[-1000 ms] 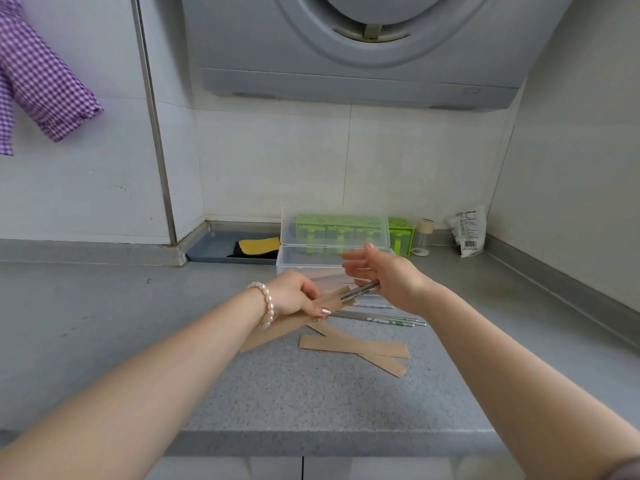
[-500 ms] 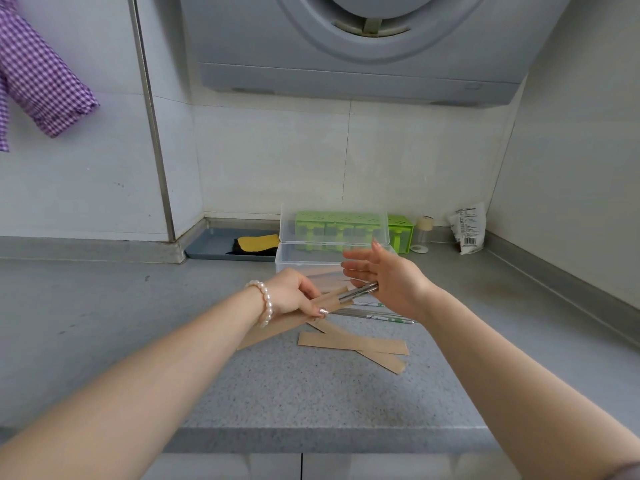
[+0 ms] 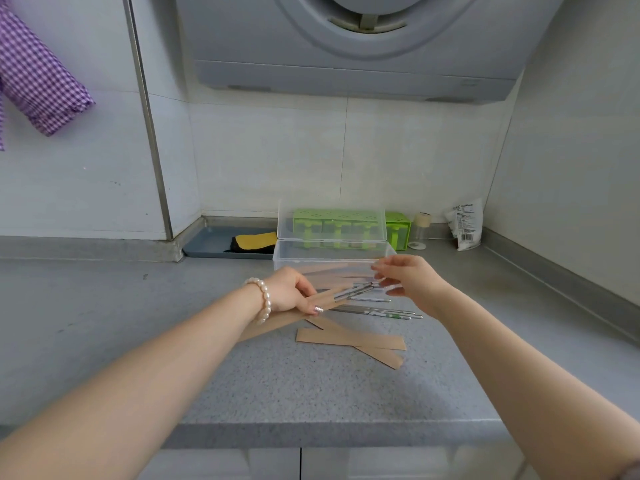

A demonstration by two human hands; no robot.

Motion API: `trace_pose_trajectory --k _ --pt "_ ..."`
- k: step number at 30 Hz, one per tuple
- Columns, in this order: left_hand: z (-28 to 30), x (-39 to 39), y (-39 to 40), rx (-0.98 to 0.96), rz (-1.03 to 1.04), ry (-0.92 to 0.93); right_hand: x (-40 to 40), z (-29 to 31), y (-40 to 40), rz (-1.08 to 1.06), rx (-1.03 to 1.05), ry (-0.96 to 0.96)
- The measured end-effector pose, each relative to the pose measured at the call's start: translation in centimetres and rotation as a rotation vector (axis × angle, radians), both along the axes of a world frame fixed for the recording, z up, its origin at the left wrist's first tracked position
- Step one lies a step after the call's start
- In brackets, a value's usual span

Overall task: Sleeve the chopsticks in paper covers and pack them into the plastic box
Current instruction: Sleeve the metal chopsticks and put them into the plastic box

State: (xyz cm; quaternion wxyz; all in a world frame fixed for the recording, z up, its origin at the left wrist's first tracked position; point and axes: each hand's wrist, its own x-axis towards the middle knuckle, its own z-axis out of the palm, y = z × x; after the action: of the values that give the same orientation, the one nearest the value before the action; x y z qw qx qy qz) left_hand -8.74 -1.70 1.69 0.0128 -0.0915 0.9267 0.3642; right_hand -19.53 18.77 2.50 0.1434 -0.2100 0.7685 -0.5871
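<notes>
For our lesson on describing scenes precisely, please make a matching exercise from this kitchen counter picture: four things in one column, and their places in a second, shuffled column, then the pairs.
Things:
1. Brown paper sleeve with metal chopsticks poking out
2. Clear plastic box with its lid raised
3. Two empty brown paper sleeves, crossed
4. Yellow sponge

Places:
A. On the grey tray by the wall
B. Flat on the counter, nearest the front edge
C. Gripped by the left hand
D. On the counter, behind both hands

Pairs: 1-C, 2-D, 3-B, 4-A
</notes>
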Motion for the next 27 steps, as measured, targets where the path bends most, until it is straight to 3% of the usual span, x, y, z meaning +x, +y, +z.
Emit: trace_pose_trajectory --k 3,14,17,22,27 --pt "-0.1 -0.1 -0.3 -0.003 0.009 -0.007 0.2 -0.5 0.7 0.005 0.204 0.079" --pt "0.0 0.2 -0.5 -0.057 0.023 -0.031 1.3 -1.6 0.3 0.196 0.454 0.234" --pt "0.0 0.4 -0.7 -0.054 0.027 -0.030 1.5 -1.8 0.0 0.216 0.380 0.197" --pt "0.1 0.5 -0.3 -0.039 -0.003 -0.032 1.6 -1.6 -0.7 0.117 0.074 0.087" --pt "0.1 0.7 -0.3 0.028 -0.010 -0.014 1.6 -1.8 -0.6 0.064 0.001 0.081"
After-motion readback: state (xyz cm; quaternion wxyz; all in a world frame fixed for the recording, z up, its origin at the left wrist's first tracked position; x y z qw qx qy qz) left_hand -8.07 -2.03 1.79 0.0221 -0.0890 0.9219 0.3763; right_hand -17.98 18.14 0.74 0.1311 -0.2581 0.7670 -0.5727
